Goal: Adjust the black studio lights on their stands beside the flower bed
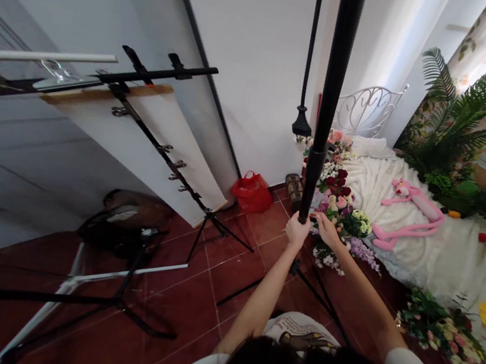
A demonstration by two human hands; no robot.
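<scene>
A tall black light stand (333,91) rises upright in front of me, its thicker upper tube ending in a collar above my hands. My left hand (297,230) is wrapped round the pole below that collar. My right hand (327,229) is at the pole's right side, level with the left, with its thumb and fingers drawn together. What sits between those fingertips is too small to make out. Below my hands the stand's spread legs (324,300) show partly behind my arms. A black cable with a plug (301,121) hangs left of the pole.
Left are backdrop stands with a clamped crossbar (163,75) and white boards (173,151); their legs (122,305) spread over red tiles (185,297). A red bag (253,192) stands by the wall. Right are flowers (339,193), a white-draped bed (461,252), a pink plush toy (421,207) and palm leaves (468,102).
</scene>
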